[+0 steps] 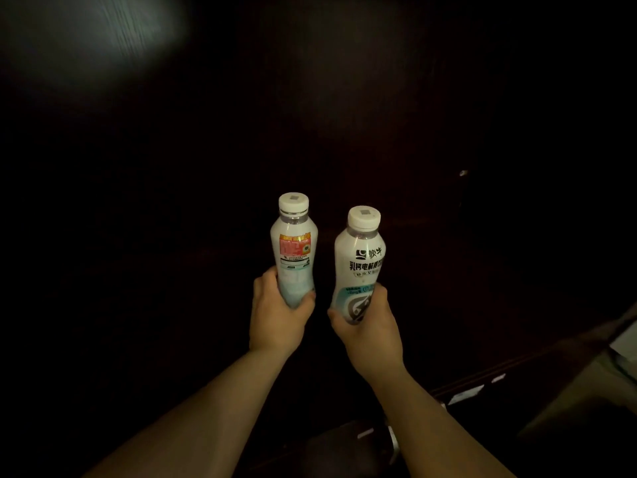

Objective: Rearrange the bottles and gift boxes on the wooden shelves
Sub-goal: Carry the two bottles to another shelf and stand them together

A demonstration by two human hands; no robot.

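White bottles (294, 250) gripped by hands (277, 312), surroundings dark

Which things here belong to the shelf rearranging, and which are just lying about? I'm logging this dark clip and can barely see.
Part of the job:
- bottle with the red label, gripped in the left hand
- bottle with black lettering, gripped in the right hand

Just around:
- dark wooden surface behind the bottles
- pale objects at the right edge, too dim to identify
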